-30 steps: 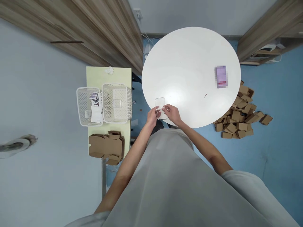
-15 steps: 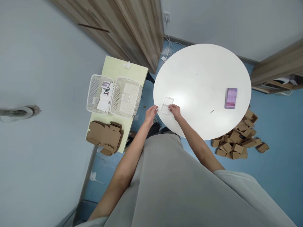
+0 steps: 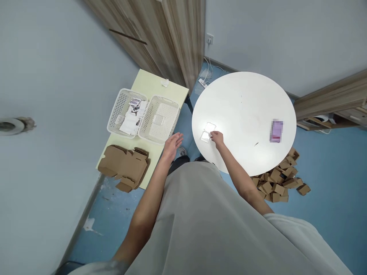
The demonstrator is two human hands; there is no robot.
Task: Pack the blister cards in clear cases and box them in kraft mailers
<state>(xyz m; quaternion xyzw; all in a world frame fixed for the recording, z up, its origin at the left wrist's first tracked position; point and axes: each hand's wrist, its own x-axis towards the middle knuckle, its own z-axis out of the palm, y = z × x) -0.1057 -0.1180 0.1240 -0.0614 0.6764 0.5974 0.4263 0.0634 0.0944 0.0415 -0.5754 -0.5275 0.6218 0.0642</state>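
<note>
A small clear plastic case (image 3: 205,136), opened out flat in two halves, lies near the left edge of the round white table (image 3: 241,110). My right hand (image 3: 217,138) has its fingers pinched on the right side of this case. My left hand (image 3: 173,143) is in the air between the two tables, fingers stretched out, holding nothing. It is nearest to the right white basket (image 3: 174,119), which has a small clear case (image 3: 158,120) in it. A purple packet (image 3: 276,131) lies at the right of the round table.
The left white basket (image 3: 112,114), holding cards and white papers (image 3: 131,121), stands on a pale yellow table (image 3: 149,79). Flattened brown cardboard (image 3: 126,164) lies at its front. Small brown boxes (image 3: 275,187) are piled on the floor at right.
My left hand has moved left, away from the clear case and toward the baskets, its fingers now more spread. My right hand stays at the case. The camera view has shifted.
</note>
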